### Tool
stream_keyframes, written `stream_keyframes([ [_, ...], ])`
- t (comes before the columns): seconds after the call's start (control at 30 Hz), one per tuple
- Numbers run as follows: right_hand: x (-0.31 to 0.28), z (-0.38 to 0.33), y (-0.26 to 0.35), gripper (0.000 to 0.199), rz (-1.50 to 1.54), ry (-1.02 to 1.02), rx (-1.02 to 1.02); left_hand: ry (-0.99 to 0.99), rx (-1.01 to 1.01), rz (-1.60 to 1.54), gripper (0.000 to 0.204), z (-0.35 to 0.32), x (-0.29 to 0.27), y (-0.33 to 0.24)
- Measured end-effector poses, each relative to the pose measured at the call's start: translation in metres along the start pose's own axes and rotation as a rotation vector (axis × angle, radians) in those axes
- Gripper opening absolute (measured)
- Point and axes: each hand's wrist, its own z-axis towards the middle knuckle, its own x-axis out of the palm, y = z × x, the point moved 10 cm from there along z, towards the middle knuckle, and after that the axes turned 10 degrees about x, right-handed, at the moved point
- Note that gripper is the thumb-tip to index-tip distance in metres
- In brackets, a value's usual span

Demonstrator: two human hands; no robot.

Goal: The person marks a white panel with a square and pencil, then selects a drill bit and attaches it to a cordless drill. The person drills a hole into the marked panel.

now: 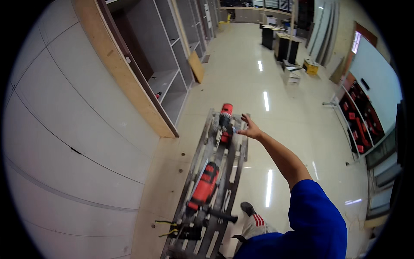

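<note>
My right hand (249,128) reaches forward with its fingers spread, just right of a small red and black power tool (225,117). That tool lies at the far end of a metal ladder-like platform (199,146) below me. A larger red power drill (205,184) with a black side handle lies nearer on the same platform, and yellow-handled pliers (166,228) are at its near left corner. My blue sleeve (317,216) fills the lower right. My left hand is out of sight.
A white panelled wall (64,129) and grey open shelving (166,64) stand at the left, with a wooden board (196,67) leaning there. My shoe (249,209) shows below. Black tables (284,45), a yellow box (310,67) and a rack of red items (358,123) lie beyond on the glossy floor.
</note>
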Motion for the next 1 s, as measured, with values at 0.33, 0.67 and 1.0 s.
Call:
stream_keyframes([
  [0.33,0.122,0.081,0.053,0.035,-0.005,0.142,-0.401,-0.593,-0.331,-0.596,0.040,-0.052,0.071,-0.078],
  [0.67,-0.073,0.082,-0.047,0.037,0.198,-0.177,0.219,-0.756,0.225,-1.416,0.034,-0.004,0.019,-0.221],
  [1.0,-0.039,-0.146,0.168,0.051,0.470,0.703,-0.200,-0.867,0.438,-1.377,0.029,-0.107,0.019,-0.240],
])
